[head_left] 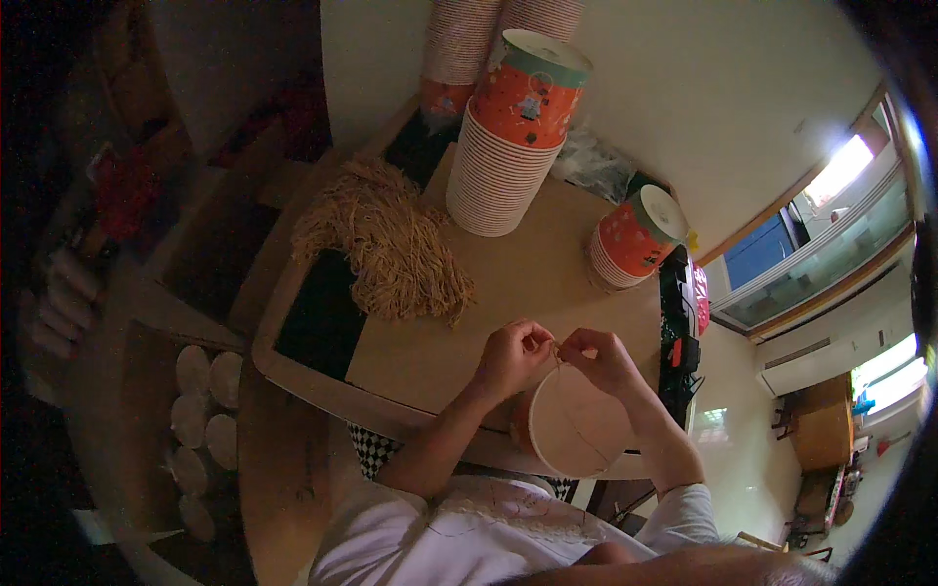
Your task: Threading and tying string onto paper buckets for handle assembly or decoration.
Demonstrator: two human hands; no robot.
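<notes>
My left hand (516,357) and my right hand (600,359) meet at the far rim of a paper bucket (565,422). The fingertips of both are pinched together on a thin tan strand (558,355). From there a fine line of it runs down across the bucket's round, pale face. The bucket rests tilted toward me at the table's near edge, between my forearms. Beyond my left hand lies a heaped bundle of tan, crinkled strands (391,244), looking like paper raffia or twine.
A tall stack of nested paper buckets (503,171), orange and teal on top, stands at the back of the table (415,361). Another shorter stack (635,234) is at the right, near dark items (676,322). Left of the table, a cardboard box holds several round pale-ended pieces (191,420).
</notes>
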